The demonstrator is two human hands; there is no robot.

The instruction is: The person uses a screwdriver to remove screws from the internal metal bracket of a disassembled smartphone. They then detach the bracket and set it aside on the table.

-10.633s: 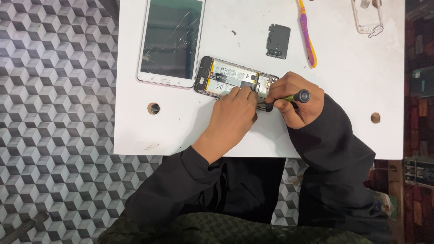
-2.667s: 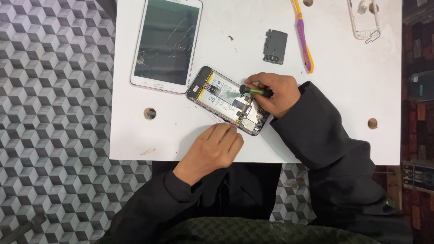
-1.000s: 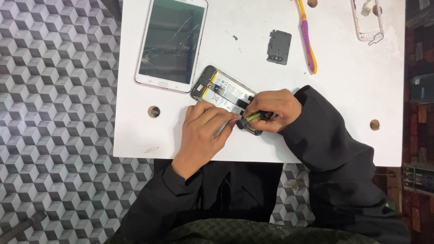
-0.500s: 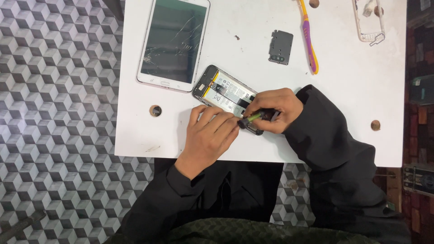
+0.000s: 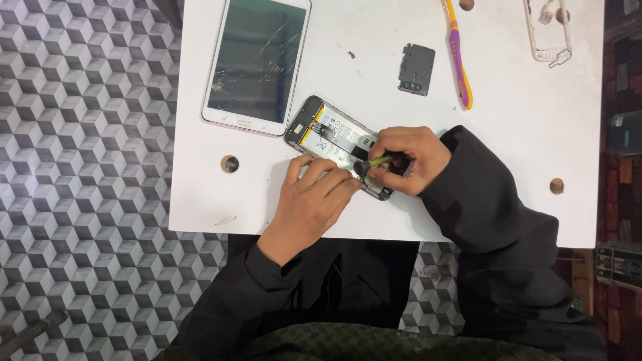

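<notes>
Right hand (image 5: pixel 406 159) closed around a small green-handled screwdriver (image 5: pixel 372 163), tip down on the opened phone (image 5: pixel 333 139). Left hand (image 5: pixel 314 200) pressing flat, fingers on the phone's near edge. Phone near table (image 5: pixel 521 134) front, beside cracked tablet (image 5: pixel 257 63).

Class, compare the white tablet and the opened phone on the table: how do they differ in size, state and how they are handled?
The tablet is larger than the phone. The tablet lies closed, its cracked dark screen up; the phone lies open, battery and inner parts showing. No hand touches the tablet; the left hand rests on the phone, and the right hand holds a screwdriver to it. Both lie flat on the white table.
</notes>
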